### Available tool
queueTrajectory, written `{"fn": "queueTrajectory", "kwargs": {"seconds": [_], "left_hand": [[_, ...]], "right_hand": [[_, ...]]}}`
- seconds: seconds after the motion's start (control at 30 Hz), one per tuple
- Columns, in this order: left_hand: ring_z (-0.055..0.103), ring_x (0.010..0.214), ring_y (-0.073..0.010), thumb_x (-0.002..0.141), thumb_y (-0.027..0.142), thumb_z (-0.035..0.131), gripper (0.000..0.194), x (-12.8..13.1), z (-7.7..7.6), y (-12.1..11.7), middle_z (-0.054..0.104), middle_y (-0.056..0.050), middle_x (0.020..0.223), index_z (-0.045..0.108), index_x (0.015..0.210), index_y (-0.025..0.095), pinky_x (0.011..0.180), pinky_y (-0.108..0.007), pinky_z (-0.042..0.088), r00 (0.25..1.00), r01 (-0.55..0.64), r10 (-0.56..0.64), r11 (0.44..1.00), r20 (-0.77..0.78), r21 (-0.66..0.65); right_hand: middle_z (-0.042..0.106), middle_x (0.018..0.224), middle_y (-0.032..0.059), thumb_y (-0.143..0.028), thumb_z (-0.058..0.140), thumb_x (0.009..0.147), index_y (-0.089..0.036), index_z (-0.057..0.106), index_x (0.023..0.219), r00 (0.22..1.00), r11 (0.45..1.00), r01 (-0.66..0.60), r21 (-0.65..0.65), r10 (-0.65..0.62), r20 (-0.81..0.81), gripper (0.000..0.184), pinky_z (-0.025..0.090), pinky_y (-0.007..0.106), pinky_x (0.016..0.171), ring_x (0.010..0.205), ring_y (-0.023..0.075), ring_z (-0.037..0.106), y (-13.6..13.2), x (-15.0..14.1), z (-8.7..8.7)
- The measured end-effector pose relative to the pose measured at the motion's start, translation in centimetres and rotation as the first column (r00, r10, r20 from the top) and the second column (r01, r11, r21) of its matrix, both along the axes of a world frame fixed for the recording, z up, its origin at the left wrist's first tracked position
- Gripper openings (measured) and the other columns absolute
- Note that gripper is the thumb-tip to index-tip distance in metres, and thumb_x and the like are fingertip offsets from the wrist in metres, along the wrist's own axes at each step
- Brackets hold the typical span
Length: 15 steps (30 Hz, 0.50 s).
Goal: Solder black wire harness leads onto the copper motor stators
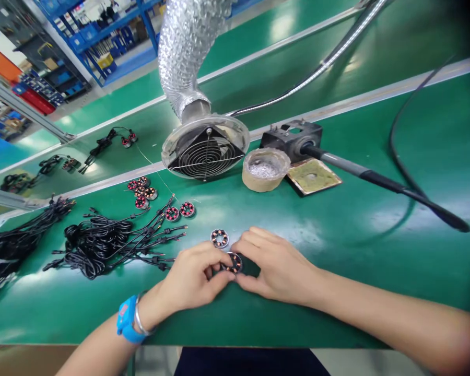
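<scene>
A small round motor stator (pixel 236 263), with copper windings inside a metallic rim, lies low over the green bench between my hands. My left hand (pixel 196 272) pinches its left side with thumb and index finger, covering part of it. From the right, my right hand (pixel 278 267) closes thumb and index finger on the opposite edge. Just beyond my fingertips a second stator (pixel 220 238) rests flat on the bench. Farther left, two stators with red parts (pixel 172 213) sit side by side, near the bare ends of black cables (pixel 102 240).
Behind stands a fume extractor (pixel 206 151) on a silver flexible hose (pixel 184 47). A soldering iron (pixel 348 167) sits in its holder (pixel 292 138), beside a yellow sponge tray (pixel 315 176) and a round tub (pixel 264 180). More stators (pixel 141 192) and a cable bundle (pixel 19 235) lie left.
</scene>
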<state>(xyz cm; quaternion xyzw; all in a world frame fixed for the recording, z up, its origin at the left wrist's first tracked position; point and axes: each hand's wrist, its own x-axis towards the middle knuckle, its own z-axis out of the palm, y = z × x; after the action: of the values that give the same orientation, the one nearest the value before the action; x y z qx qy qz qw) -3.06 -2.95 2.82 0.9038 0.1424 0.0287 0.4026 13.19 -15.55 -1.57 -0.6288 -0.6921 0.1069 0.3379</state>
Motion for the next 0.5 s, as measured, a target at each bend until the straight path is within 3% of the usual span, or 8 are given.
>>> {"fn": "queueTrajectory", "kwargs": {"seconds": [0.17,0.3,0.4,0.5], "left_hand": [[0.057,0.072,-0.0120,0.086,0.018,0.064,0.006,-0.5,-0.5,0.7,0.065,-0.003,0.076,0.068,0.081,0.016,0.067,-0.021,0.045,0.992,0.053,-0.049,0.998,0.114,-0.035],[0.055,0.074,-0.0121,0.087,0.015,0.060,0.011,-1.5,0.5,1.9,0.062,-0.003,0.076,0.065,0.077,0.016,0.069,-0.022,0.044,0.994,0.106,-0.104,0.993,0.043,-0.055],[0.051,0.064,-0.0104,0.084,0.021,0.061,0.013,-2.0,1.5,2.4,0.057,-0.002,0.072,0.061,0.073,0.016,0.057,-0.020,0.041,0.994,-0.009,-0.009,0.987,-0.113,-0.159],[0.048,0.052,-0.0084,0.084,0.032,0.061,0.018,-1.4,1.9,1.7,0.055,0.001,0.064,0.058,0.077,0.016,0.047,-0.018,0.037,0.929,-0.181,0.057,0.932,-0.365,-0.315]], "right_hand": [[0.053,0.078,0.0035,-0.024,0.071,0.072,-0.015,0.060,0.084,0.997,0.998,0.066,0.017,-0.067,0.035,0.018,0.037,0.033,0.064,0.073,0.0202,0.045,0.3,-0.7,-0.1],[0.055,0.078,0.0033,-0.025,0.075,0.072,-0.014,0.062,0.085,0.997,0.997,0.063,0.033,-0.064,0.037,0.022,0.040,0.032,0.066,0.074,0.0204,0.046,0.3,-0.8,-0.2],[0.054,0.076,0.0039,-0.031,0.081,0.069,-0.014,0.059,0.080,0.991,0.992,0.112,0.049,-0.115,0.068,0.030,0.042,0.033,0.066,0.074,0.0211,0.046,0.3,-0.8,-0.3],[0.052,0.074,0.0033,-0.032,0.081,0.069,-0.014,0.057,0.076,0.986,0.987,0.133,0.093,-0.141,0.088,0.031,0.041,0.032,0.064,0.072,0.0203,0.045,0.5,-0.9,-0.3]]}}
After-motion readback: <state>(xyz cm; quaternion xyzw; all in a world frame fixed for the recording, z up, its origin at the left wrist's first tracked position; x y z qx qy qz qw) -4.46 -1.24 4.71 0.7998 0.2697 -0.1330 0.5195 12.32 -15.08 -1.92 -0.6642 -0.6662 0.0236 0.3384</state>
